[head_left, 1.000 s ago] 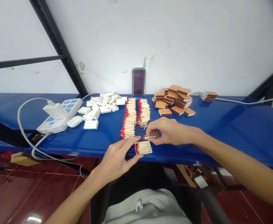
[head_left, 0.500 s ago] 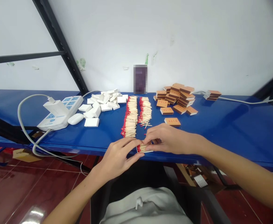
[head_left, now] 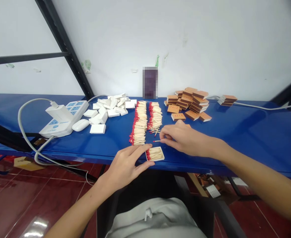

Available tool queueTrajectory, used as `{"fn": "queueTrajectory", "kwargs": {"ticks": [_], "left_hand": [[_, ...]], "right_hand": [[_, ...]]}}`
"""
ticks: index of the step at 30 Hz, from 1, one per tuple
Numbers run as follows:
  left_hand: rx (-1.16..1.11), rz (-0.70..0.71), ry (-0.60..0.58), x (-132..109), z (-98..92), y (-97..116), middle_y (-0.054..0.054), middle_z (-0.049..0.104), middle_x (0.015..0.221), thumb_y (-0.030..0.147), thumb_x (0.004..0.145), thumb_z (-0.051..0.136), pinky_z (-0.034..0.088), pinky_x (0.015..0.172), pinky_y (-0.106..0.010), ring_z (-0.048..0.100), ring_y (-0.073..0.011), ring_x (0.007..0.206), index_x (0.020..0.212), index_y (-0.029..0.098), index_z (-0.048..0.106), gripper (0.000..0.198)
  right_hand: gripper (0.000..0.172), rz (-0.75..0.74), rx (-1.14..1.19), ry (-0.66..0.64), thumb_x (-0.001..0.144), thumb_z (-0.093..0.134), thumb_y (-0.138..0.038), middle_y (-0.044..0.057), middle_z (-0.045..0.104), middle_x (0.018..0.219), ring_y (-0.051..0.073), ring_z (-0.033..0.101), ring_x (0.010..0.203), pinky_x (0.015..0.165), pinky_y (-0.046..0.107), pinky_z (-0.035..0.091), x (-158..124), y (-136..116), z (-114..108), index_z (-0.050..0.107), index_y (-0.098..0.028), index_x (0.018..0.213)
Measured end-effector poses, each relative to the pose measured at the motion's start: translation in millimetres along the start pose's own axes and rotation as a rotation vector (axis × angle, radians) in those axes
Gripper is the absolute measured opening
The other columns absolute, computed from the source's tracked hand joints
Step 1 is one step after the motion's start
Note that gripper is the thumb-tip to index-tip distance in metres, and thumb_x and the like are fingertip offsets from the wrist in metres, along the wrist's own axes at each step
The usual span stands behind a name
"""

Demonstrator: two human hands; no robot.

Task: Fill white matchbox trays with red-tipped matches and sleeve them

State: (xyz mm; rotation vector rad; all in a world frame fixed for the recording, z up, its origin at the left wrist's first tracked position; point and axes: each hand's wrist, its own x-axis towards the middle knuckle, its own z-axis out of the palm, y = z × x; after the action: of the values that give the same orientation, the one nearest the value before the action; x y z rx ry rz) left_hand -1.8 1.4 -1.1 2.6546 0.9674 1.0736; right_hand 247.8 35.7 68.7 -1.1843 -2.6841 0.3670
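Note:
A small white matchbox tray [head_left: 163, 153] filled with red-headed matches lies at the table's front edge. My left hand [head_left: 129, 162] grips its left end between thumb and fingers. Just beyond the tray's right side, my right hand [head_left: 182, 137] is closed, thumb and fingertips pinching the plain end of a single match [head_left: 156, 141] whose red head points left. Two long rows of matches, a left row [head_left: 139, 122] and a right row [head_left: 155, 115], stretch away behind the tray. A few loose matches lie crossed at the near end of the right row.
On the blue table [head_left: 234, 138], white tray pieces [head_left: 113, 105] are heaped left of the matches. Orange matchboxes [head_left: 190, 100] pile up to the right. A power strip [head_left: 63, 127] with a plugged-in charger and cable sits at left. A pixelated dark object [head_left: 150, 82] stands against the wall.
My right hand has moved up and right from the tray to the match on the table, uncovering the matches inside. My left hand has stayed on the tray.

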Motion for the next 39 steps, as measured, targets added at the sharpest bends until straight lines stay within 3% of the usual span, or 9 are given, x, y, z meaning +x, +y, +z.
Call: {"fn": "queueTrajectory", "kwargs": {"ticks": [6,12,17,26,28,31,34,39], "left_hand": [[-0.001,-0.01,0.006,-1.7,1.3,-1.8,-0.009,0.072,0.117,0.04,0.093,0.065,0.06,0.089,-0.035,0.072,-0.021,0.1,0.134,0.021,0.052,0.047],[0.0,0.031,0.02,0.3,1.3,-0.9,-0.009,0.074,0.11,0.039,0.093,0.066,0.06,0.086,-0.035,0.072,-0.0212,0.096,0.12,0.018,0.063,0.034],[-0.006,0.045,0.016,0.6,1.4,-0.8,-0.009,0.073,0.109,0.037,0.093,0.066,0.059,0.087,-0.034,0.071,-0.0208,0.098,0.117,0.017,0.064,0.031],[-0.005,0.052,-0.003,-0.9,1.9,-3.3,-0.008,0.073,0.109,0.036,0.093,0.067,0.059,0.087,-0.034,0.071,-0.0205,0.098,0.115,0.018,0.063,0.029],[-0.007,0.058,0.001,-1.0,1.3,-3.2,-0.008,0.072,0.11,0.035,0.093,0.066,0.059,0.087,-0.033,0.071,-0.02,0.097,0.117,0.018,0.062,0.031],[-0.014,0.091,0.015,-1.7,0.8,-3.9,-0.008,0.073,0.109,0.033,0.093,0.067,0.059,0.088,-0.033,0.071,-0.0195,0.098,0.116,0.018,0.064,0.028],[-0.013,0.124,0.049,-2.0,2.1,-5.2,-0.008,0.074,0.109,0.031,0.092,0.068,0.06,0.088,-0.033,0.072,-0.0198,0.098,0.113,0.017,0.066,0.025],[0.037,0.145,0.102,-1.9,6.0,-5.9,-0.009,0.075,0.107,0.034,0.091,0.069,0.062,0.085,-0.034,0.073,-0.0207,0.095,0.115,0.016,0.066,0.03]], "right_hand": [[0.02,-0.099,0.086,-0.034,0.099,0.046,-0.025,0.001,0.067,0.08,0.016,0.054,0.072,0.075,0.032,0.035,-4.6,-20.7,6.0,0.061,-0.02,0.086],[0.024,0.008,0.213,-0.025,0.099,0.048,-0.041,-0.002,0.057,0.068,0.013,0.049,0.061,0.059,0.027,0.033,-9.0,-17.3,5.8,0.06,-0.021,0.094],[0.02,-0.051,0.241,-0.019,0.098,0.049,-0.037,0.0,0.057,0.079,0.014,0.05,0.069,0.063,0.027,0.037,-11.9,-14.6,10.8,0.059,-0.02,0.095],[0.014,-0.023,0.254,0.005,0.097,0.051,-0.034,-0.003,0.056,0.072,0.013,0.05,0.065,0.063,0.027,0.038,-8.0,-13.3,13.7,0.056,-0.02,0.096],[0.018,0.007,0.192,0.037,0.098,0.05,-0.037,0.0,0.061,0.08,0.015,0.055,0.07,0.065,0.028,0.041,-13.0,-9.3,9.3,0.057,-0.02,0.102],[0.02,0.072,-0.057,0.193,0.099,0.047,-0.032,0.009,0.066,0.1,0.023,0.062,0.092,0.079,0.035,0.046,-24.3,7.1,6.2,0.059,-0.019,0.109],[0.025,0.134,-0.318,0.31,0.098,0.045,-0.025,0.016,0.065,0.115,0.031,0.06,0.111,0.09,0.042,0.046,-38.6,28.2,12.7,0.06,-0.016,0.115],[0.031,0.09,-0.422,0.341,0.098,0.044,-0.021,0.015,0.064,0.123,0.03,0.061,0.108,0.087,0.045,0.05,-61.7,30.2,32.4,0.058,-0.016,0.125]]}}
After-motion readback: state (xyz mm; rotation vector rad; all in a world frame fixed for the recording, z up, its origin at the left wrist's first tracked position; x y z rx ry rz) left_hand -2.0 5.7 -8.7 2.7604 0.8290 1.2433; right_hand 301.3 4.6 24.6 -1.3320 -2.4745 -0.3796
